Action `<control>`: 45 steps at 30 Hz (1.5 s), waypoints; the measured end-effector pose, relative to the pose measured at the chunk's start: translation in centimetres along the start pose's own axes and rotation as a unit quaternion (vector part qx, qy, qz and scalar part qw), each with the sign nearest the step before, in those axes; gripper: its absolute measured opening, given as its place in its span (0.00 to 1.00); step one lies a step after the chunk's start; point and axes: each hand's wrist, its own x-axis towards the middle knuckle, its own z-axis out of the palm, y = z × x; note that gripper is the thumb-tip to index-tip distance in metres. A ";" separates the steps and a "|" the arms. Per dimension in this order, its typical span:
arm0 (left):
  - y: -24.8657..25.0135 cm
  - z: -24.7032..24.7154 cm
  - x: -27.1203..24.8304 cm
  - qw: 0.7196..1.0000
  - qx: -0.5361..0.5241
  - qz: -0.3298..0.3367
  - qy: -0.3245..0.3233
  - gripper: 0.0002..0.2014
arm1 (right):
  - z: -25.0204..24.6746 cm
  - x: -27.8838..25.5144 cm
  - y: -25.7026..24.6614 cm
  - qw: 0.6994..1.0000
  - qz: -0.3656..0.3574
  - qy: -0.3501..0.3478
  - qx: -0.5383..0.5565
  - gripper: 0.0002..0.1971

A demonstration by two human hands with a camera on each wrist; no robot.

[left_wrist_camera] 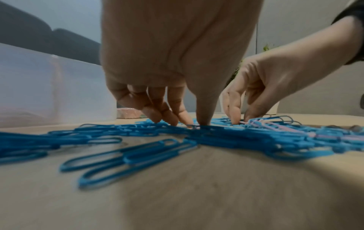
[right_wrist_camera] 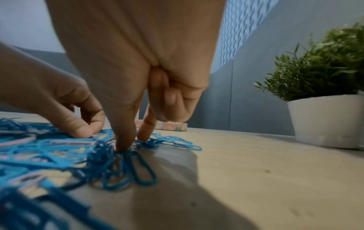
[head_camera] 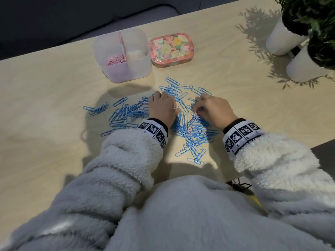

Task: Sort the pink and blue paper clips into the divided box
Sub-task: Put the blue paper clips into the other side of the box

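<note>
Pale wooden tabletop [head_camera: 54, 105]: translucent plastic divided box [head_camera: 122, 57] at far left holds pink paper clips [head_camera: 114, 61] in its left compartment; the right compartment looks empty. Blue paper clips [head_camera: 125, 113] remain scattered, few pink among them. Left hand [head_camera: 162, 109] presses fingertips into the pile; right hand [head_camera: 213, 110] pinches at it, on which clip I cannot tell. Judged roughly half done.

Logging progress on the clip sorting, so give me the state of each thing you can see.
divided box: open; pink clips in left compartment, right looks empty.
blue clips: loose on table.
floral tin: lid on.
left hand: fingertips on clips.
right hand: picking among clips.
</note>
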 end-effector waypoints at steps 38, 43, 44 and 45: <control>-4.2 -1.9 0.2 0.904 -0.417 -0.023 -0.090 0.10 | -0.4 -0.2 -1.3 0.991 0.060 -0.033 0.119 0.01; -4.0 -1.6 0.1 0.978 -0.205 -0.022 -0.029 0.06 | -0.7 0.0 1.2 0.958 0.156 0.032 0.239 0.04; -3.9 -1.5 0.0 0.988 -0.155 -0.014 -0.005 0.08 | -0.8 -0.1 1.6 0.961 0.171 0.031 0.215 0.03; -3.6 -1.4 0.0 0.993 -0.116 -0.002 0.019 0.08 | -0.9 -0.4 1.8 0.965 0.182 0.031 0.185 0.05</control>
